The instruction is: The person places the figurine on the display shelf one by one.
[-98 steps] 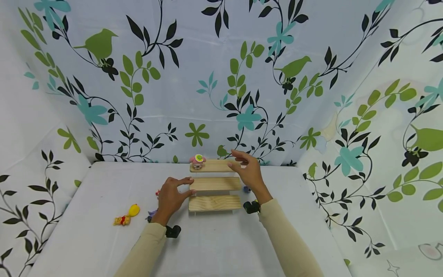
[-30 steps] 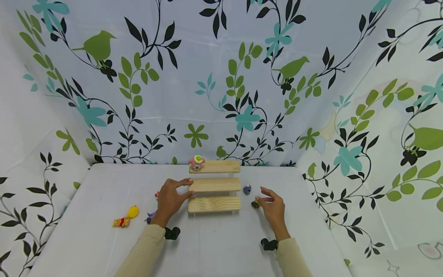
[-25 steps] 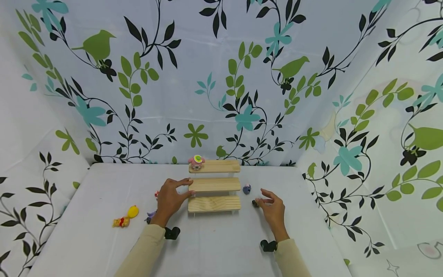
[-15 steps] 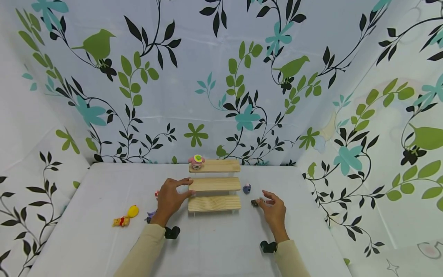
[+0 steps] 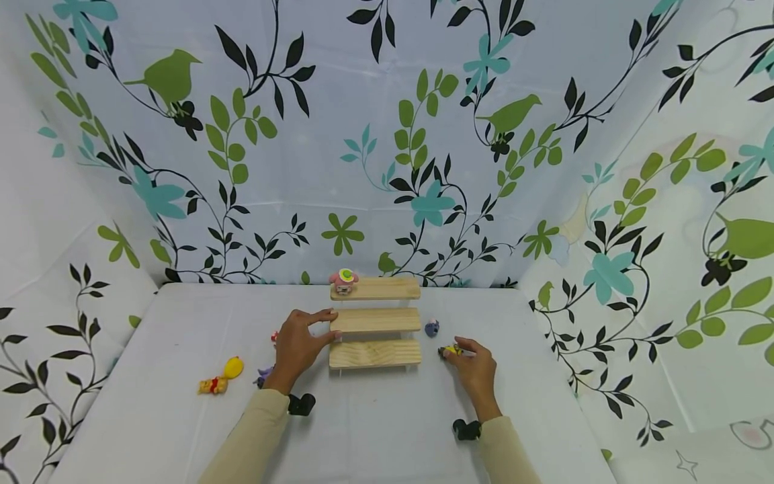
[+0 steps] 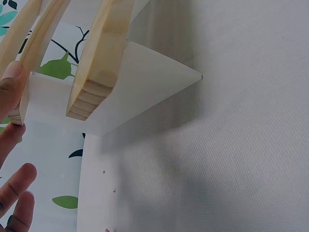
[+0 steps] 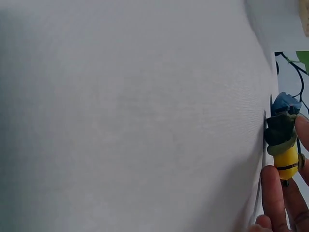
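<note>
A three-tier display stand with pale wooden shelves (image 5: pixel 375 354) stands mid-table. My left hand (image 5: pixel 297 346) pinches the left end of its middle shelf (image 5: pixel 377 320) between thumb and index finger; the left wrist view shows the other fingers apart beside the wood (image 6: pixel 91 92). Right of the stand, my right hand (image 5: pixel 478 373) holds a small figurine (image 5: pixel 452 350) by its fingertips. In the right wrist view this figurine (image 7: pixel 286 159) has a yellow part with a black band and a dark green part, close to the tabletop. A pink figurine (image 5: pixel 343 282) sits at the top shelf's left end.
A blue figurine (image 5: pixel 432 328) stands behind my right hand. To the left lie an orange bear figurine (image 5: pixel 213 385) with a yellow balloon shape (image 5: pixel 233 367). A purple figurine (image 5: pixel 263 376) and a red one (image 5: pixel 275 337) are partly hidden by my left hand. Patterned cloth (image 5: pixel 363 168) rises behind the table.
My right hand has left the top shelf's right end and come down to the yellow figurine, which has turned in its fingers to show more yellow. My left hand stays on the stand.
</note>
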Action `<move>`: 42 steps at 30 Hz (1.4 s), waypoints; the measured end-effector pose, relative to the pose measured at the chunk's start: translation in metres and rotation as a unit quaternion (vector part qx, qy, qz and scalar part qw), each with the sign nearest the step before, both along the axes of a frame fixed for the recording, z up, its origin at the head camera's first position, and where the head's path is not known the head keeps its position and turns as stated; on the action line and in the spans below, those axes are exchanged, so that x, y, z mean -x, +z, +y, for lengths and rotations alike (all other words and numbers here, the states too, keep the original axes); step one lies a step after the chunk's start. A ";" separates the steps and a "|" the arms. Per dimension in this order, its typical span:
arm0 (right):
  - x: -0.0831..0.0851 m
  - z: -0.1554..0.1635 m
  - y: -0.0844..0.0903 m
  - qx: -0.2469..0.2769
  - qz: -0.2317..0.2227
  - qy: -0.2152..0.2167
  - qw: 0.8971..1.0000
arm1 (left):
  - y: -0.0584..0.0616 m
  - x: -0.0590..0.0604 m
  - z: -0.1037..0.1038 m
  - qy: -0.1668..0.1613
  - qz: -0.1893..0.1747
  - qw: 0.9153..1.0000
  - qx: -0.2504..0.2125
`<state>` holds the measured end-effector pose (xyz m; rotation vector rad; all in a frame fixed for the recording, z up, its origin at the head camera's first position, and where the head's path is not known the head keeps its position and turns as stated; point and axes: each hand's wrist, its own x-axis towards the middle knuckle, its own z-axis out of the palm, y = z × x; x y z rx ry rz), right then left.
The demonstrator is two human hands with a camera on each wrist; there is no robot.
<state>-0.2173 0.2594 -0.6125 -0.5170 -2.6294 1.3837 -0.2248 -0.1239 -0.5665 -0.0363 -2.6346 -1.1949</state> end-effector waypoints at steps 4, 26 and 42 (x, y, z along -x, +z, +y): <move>0.003 -0.002 0.003 -0.001 0.001 0.012 1.000 | 0.000 0.000 0.000 0.000 0.003 1.000 0.001; 0.007 -0.011 0.005 0.035 0.029 0.060 0.997 | 0.000 0.000 0.000 -0.002 -0.001 1.000 0.002; 0.008 -0.013 0.017 0.025 0.066 0.056 0.996 | 0.000 -0.001 0.000 -0.004 0.006 1.000 -0.002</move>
